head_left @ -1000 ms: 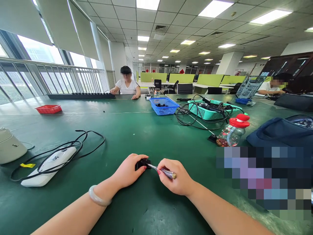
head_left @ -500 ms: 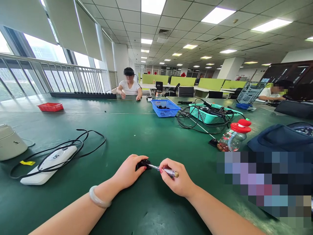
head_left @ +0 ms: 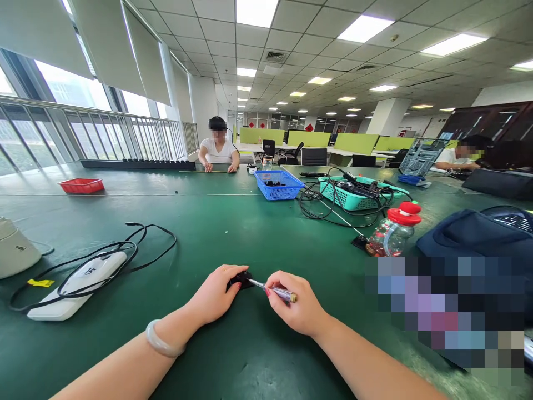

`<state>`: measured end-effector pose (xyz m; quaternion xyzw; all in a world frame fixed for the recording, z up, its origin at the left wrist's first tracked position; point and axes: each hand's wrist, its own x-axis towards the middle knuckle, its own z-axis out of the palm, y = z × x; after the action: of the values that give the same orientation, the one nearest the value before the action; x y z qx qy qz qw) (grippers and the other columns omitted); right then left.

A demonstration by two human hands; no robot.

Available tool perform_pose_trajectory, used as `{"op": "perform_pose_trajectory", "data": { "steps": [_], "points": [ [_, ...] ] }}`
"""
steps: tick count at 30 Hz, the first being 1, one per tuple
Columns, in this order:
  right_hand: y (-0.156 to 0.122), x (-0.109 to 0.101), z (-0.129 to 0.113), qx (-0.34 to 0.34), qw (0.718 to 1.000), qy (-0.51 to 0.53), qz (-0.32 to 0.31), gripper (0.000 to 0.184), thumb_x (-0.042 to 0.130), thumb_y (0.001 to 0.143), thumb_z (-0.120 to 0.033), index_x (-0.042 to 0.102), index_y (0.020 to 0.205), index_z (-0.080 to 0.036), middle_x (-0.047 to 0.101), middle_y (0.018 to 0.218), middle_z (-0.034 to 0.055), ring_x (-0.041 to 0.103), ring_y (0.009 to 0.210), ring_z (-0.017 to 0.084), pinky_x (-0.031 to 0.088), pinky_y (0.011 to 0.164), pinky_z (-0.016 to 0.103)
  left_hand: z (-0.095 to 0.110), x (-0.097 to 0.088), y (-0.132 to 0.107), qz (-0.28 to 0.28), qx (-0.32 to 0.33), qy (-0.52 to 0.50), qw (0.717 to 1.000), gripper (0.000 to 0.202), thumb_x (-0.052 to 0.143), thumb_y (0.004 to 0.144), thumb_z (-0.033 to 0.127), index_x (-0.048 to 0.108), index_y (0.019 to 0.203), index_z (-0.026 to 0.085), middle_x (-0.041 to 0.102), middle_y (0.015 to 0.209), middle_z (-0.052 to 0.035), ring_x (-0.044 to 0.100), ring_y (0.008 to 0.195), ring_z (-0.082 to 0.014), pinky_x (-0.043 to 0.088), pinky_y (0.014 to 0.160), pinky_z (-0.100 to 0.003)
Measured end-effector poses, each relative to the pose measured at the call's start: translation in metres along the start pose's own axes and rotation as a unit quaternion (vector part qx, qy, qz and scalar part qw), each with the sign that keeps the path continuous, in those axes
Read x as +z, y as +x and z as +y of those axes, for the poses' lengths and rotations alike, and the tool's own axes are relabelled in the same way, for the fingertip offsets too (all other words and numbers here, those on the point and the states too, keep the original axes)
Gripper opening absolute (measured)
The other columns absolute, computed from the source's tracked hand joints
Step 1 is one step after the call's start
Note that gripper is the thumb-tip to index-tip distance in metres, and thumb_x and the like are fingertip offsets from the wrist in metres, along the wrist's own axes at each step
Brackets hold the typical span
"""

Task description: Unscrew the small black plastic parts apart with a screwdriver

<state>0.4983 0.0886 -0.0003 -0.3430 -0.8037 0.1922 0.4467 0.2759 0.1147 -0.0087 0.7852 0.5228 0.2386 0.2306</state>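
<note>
On the green table top, my left hand [head_left: 219,291] pinches a small black part [head_left: 245,279] between thumb and fingers; its exact kind is hard to make out, and my fingers hide much of it. My right hand [head_left: 295,303] is closed around the handle of a screwdriver [head_left: 285,294], held like a pen and nearly level. The screwdriver's shaft points left, and its tip meets the black part or lies right beside it. A pale bangle circles my left wrist.
A white power strip [head_left: 89,280] with a black cable lies left. Farther off are a red tray [head_left: 81,186], a blue basket [head_left: 278,192] of black pieces, a teal basket [head_left: 339,194] with cables, and a red-lidded jar [head_left: 391,236]. A person [head_left: 219,150] sits opposite.
The whole view has shifted slightly, so things appear a little farther left. Both hands keep their hold on the black part and the screwdriver, with little other movement.
</note>
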Motion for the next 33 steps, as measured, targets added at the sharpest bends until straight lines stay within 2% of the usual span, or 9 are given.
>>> {"op": "perform_pose_trajectory", "data": {
  "steps": [11,20,27,33],
  "points": [
    [0.0008,-0.0002,-0.0006,0.014,1.000,-0.016,0.005,0.006,0.053,0.082,-0.019,0.057,0.079,-0.023,0.060,0.063,-0.0040,0.051,0.054,0.010,0.041,0.055,0.022,-0.0011,-0.0002,0.0003,0.014,0.014,0.010,1.000,0.042,0.050,0.086,0.024,0.061,0.126,0.024,0.063,0.129,-0.0067,0.056,0.122,-0.0239,0.043,0.113,-0.046],
    [0.0004,-0.0008,0.0023,0.016,1.000,-0.018,-0.015,0.006,0.055,0.083,-0.020,0.059,0.084,-0.023,0.067,0.073,-0.0017,0.058,0.061,0.012,0.046,0.059,0.023,0.0023,-0.0016,0.0006,0.017,0.012,0.006,1.000,0.037,0.061,0.083,0.033,0.065,0.119,0.029,0.066,0.111,-0.0058,0.060,0.107,-0.0235,0.050,0.101,-0.041],
    [0.0008,0.0030,0.0068,0.028,0.996,-0.034,-0.076,0.013,0.060,0.084,-0.020,0.065,0.096,-0.024,0.070,0.089,0.0021,0.065,0.076,0.016,0.051,0.071,0.028,0.0010,0.0000,-0.0010,0.015,0.023,0.014,1.000,0.041,0.058,0.084,0.024,0.062,0.125,0.027,0.063,0.126,-0.0075,0.055,0.121,-0.0244,0.043,0.112,-0.046],
    [0.0019,0.0011,0.0046,0.027,0.995,-0.017,-0.099,0.019,0.061,0.086,-0.023,0.066,0.104,-0.024,0.069,0.095,0.0034,0.065,0.079,0.016,0.052,0.074,0.030,-0.0036,0.0025,-0.0004,0.032,0.039,0.021,0.998,0.040,0.057,0.085,0.023,0.062,0.125,0.025,0.064,0.126,-0.0081,0.055,0.121,-0.0240,0.044,0.112,-0.047]
  ]
}}
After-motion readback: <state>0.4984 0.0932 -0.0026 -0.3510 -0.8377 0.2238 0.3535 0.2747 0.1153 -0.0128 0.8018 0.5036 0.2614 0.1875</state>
